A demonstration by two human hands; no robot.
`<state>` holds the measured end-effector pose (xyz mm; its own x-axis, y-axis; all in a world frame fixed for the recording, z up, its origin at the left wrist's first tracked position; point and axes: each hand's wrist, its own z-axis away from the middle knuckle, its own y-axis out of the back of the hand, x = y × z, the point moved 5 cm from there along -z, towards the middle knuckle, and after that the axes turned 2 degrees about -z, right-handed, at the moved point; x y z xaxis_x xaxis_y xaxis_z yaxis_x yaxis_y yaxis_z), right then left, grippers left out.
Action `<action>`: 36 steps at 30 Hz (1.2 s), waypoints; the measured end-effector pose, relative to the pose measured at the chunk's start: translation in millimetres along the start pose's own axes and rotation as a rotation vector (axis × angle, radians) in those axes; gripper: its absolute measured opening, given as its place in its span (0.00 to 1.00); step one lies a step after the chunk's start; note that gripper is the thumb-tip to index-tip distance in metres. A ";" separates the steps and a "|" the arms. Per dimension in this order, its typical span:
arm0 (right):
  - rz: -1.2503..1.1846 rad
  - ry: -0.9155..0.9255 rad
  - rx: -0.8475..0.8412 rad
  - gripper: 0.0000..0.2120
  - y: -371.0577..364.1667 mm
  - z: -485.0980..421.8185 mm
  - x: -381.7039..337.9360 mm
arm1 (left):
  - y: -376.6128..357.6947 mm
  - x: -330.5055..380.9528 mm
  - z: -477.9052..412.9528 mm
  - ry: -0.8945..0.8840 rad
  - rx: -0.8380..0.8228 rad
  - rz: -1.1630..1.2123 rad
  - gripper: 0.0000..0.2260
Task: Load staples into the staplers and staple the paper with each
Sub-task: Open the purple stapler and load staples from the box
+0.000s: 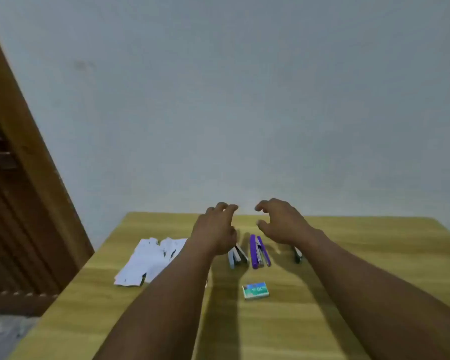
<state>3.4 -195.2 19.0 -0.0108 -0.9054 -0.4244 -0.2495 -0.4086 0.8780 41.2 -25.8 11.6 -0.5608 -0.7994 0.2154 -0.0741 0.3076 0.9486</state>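
Head view: hovering above the worktop, both hands raised, holding nothing. Left hand curling its fingers loosely, spread and bent, touching no object. Right hand doing the same, fingers hooked and apart, thumb tucked beneath.

Lying just below and behind the left fingers, partly hidden by that wrist: a grey stapler, seemingly hinged open, though blurring too much to be sure. Lying between the two hands, below the fingertips: a purple stapler, opened out flat, its metal channel showing. Peeking out under the right wrist: a dark stapler, mostly hidden. Sitting well nearer the body than any fingertip, between the forearms: a small staple box, closed as far as can be told. Spreading out to the left of the left wrist: loose paper, crumpled and overlapping, some corners marked dark.

Judging the step: standing at the very start, or between actions; no staples in hand, no stapler gripped, nothing visibly loaded. Judging the next move: drawing a hand back toward the body to the box, opening it, pinching out one strip, while steadying a stapler with the other hand. Needing a fine pinch for the strip and a careful drop into the open channel.
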 end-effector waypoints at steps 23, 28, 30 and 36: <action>-0.383 0.063 0.078 0.18 -82.0 80.8 45.8 | -88.2 8.5 71.9 -0.149 0.145 0.034 0.27; -0.409 0.156 0.266 0.08 -72.8 83.9 40.8 | -100.3 17.5 50.4 -0.143 0.163 0.144 0.24; -0.434 0.143 0.317 0.07 -62.7 84.3 39.5 | -104.8 13.6 46.7 -0.150 0.180 0.206 0.22; -0.506 0.165 0.337 0.08 -46.9 78.0 22.7 | -86.2 6.0 45.6 -0.111 0.370 0.428 0.13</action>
<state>-60.7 -187.5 -49.0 0.3314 -0.6262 -0.7057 -0.4766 -0.7567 0.4475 6.6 -33.6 -79.4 -0.6860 -0.5110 0.5179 -0.0935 0.7679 0.6337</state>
